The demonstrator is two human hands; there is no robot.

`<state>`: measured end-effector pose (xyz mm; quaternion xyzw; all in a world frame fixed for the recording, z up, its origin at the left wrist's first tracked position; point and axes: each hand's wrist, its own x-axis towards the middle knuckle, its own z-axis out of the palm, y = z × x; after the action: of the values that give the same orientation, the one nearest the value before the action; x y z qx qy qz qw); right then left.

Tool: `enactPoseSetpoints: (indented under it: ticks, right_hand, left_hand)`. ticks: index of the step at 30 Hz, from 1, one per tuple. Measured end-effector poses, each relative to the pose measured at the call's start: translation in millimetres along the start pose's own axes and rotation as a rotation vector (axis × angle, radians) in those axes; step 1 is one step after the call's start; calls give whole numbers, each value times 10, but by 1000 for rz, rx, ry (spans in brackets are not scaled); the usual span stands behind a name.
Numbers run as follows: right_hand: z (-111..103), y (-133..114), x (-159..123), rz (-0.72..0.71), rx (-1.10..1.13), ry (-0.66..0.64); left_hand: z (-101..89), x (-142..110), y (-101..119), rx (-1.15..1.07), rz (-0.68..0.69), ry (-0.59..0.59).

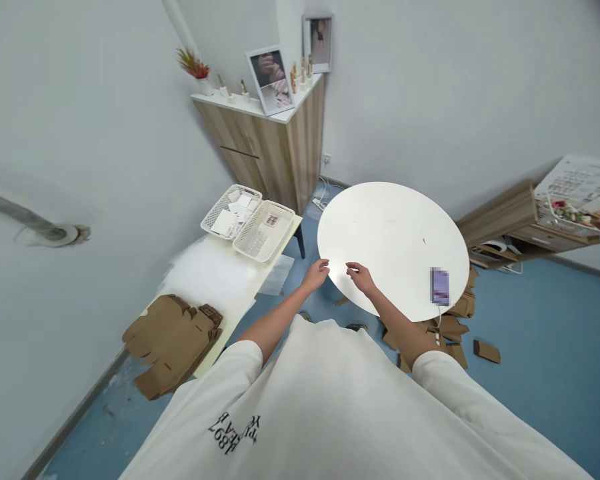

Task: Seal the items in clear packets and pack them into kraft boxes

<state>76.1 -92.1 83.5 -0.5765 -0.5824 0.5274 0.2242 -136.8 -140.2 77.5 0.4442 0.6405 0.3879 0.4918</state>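
My left hand (317, 273) is held at the near left edge of a round white table (380, 220). Its fingers are loosely bent and slightly apart, with nothing visible in them. A short gap separates it from my right hand (361, 276), which is over the table's near edge. That hand also has half-curled fingers and a space by the thumb, and I see no object in it. Whether either hand touches the tabletop, I cannot tell. On the table's right side lies a phone (440, 287) with a blurred screen and a white cable.
At left, a long table (240, 303) bears flattened cardboard boxes (173, 340) and two white baskets (267, 257) with papers and cards. A wooden cabinet (265, 150) stands in the corner. Cardboard pieces (453, 330) lie on the floor beneath the round table. A shelf unit (510, 213) is at right.
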Motion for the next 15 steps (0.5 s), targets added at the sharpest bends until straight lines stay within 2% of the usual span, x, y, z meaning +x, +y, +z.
enactPoseSetpoints:
  ticks: [3, 6, 15]
  right_hand:
    - [294, -230, 98, -26, -10, -49]
    - [502, -421, 209, -59, -17, -101]
    - [946, -636, 670, -113, -66, -263]
  left_hand:
    - [-347, -53, -102, -27, 9, 47]
    - [-592, -80, -192, -55, -15, 119]
    - [-1040, -49, -335, -124, -15, 300]
